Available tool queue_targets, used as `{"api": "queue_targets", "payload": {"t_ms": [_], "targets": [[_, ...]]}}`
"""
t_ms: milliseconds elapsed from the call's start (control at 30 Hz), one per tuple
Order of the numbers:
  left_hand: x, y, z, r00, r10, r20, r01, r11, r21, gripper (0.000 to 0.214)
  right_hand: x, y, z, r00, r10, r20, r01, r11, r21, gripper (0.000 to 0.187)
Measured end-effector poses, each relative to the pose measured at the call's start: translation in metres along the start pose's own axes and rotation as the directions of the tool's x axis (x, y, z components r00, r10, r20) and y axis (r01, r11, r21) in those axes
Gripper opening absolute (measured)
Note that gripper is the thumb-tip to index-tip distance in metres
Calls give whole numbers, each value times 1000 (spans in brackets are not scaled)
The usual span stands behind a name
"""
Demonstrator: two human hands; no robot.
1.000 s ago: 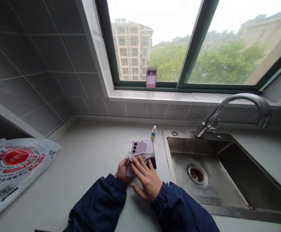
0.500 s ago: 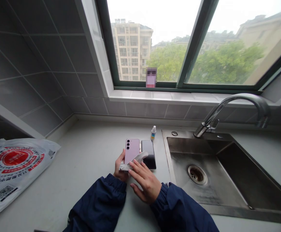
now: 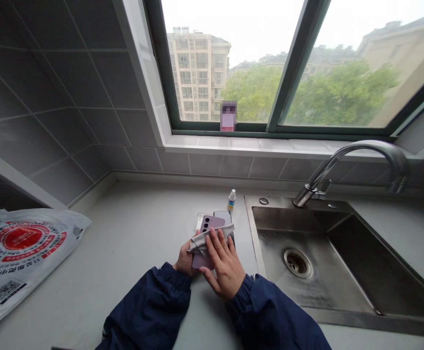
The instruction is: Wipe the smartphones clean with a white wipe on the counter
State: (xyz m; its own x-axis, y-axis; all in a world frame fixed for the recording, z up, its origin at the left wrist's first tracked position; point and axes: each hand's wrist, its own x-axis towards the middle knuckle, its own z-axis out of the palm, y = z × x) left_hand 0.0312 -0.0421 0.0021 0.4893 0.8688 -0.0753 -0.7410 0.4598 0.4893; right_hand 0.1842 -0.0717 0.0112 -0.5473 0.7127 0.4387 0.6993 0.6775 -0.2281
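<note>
My left hand (image 3: 185, 260) grips a lilac smartphone (image 3: 212, 222) by its left side, with the back and its camera lenses facing up. A light grey cloth (image 3: 196, 245) lies across the phone's back. The outstretched fingers of my right hand (image 3: 224, 265) press flat on this cloth, thumb apart near the phone's lower end. A second, dark-screened phone (image 3: 228, 214) lies on the counter behind, mostly covered. Beside it is a clear, pale-edged item (image 3: 199, 219), perhaps a phone case, partly hidden. A small white-capped bottle (image 3: 231, 200) stands just beyond them.
To the right is a steel sink (image 3: 328, 272) with a curved chrome faucet (image 3: 357, 148). A printed white plastic bag (image 3: 22, 262) lies at the left on the pale counter (image 3: 135, 223). Behind runs a tiled wall under a window (image 3: 255, 87).
The phone has tilted and dropped lower, toward me. My right hand and the cloth have shifted up and right across its back, uncovering the clear item behind.
</note>
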Motion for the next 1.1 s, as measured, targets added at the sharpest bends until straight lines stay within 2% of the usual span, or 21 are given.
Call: {"api": "queue_targets", "payload": {"t_ms": [67,200,333,400,567,800,1100], "targets": [[-1,-2,-3,999,41,30,-43,998,43,44,1,1,-1,998,39,-45,-40,999,-23,75],[-3,-5,-8,994,96,-43,-86,979,187,35,2,5,-3,988,106,-112,-111,993,-33,75],[-3,-4,-11,992,-70,-107,90,977,192,35,4,10,-6,973,150,-176,-156,988,-17,73],[-3,-3,-13,987,-108,-119,128,976,175,37,5,12,-6,970,153,-188,-156,988,-5,72],[0,-1,-11,990,-57,-128,75,988,137,44,4,12,-2,980,134,-150,-133,991,15,71],[3,4,7,999,-50,-18,48,996,-71,67,2,9,-2,994,84,-75,-87,996,-29,63],[1,13,-1,1000,16,-8,-17,989,-145,79,0,4,-6,997,-77,-4,77,997,-17,58]]}}
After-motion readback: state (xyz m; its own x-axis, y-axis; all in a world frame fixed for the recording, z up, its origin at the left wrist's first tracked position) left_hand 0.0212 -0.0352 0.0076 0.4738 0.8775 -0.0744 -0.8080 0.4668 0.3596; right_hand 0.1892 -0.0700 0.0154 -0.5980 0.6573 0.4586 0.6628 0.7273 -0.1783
